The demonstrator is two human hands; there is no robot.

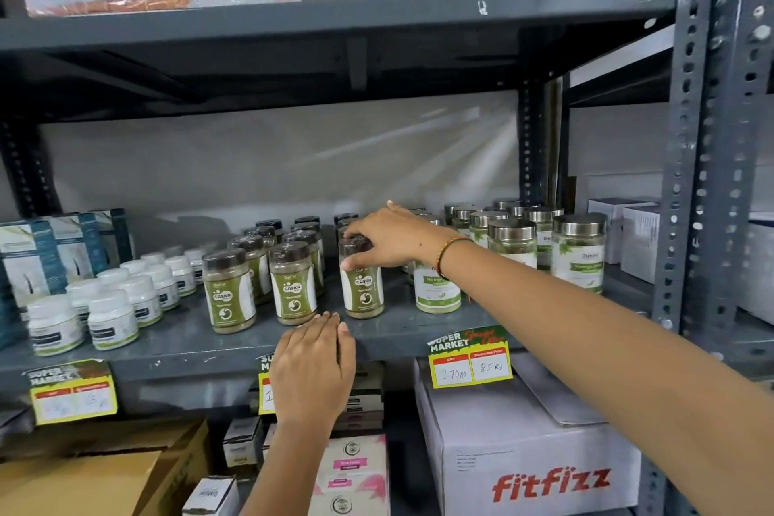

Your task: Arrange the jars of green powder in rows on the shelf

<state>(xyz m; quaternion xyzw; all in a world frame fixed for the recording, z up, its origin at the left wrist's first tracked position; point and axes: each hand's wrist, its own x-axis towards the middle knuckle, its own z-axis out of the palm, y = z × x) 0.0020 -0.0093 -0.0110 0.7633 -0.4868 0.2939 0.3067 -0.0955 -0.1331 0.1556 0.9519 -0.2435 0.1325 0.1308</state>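
Note:
Several dark-capped jars of green powder stand in rows on the grey shelf. The front row has one jar at the left, a second jar beside it and a third jar further right. My right hand reaches in from the right and grips the cap of that third jar, which stands upright on the shelf. My left hand lies flat on the shelf's front edge, fingers straight, just below the second and third jars, holding nothing.
White tubs and blue boxes fill the shelf's left. Steel-lidded jars of green leaves crowd the right. Yellow price tags hang on the edge. A fitfizz carton and cardboard boxes sit below.

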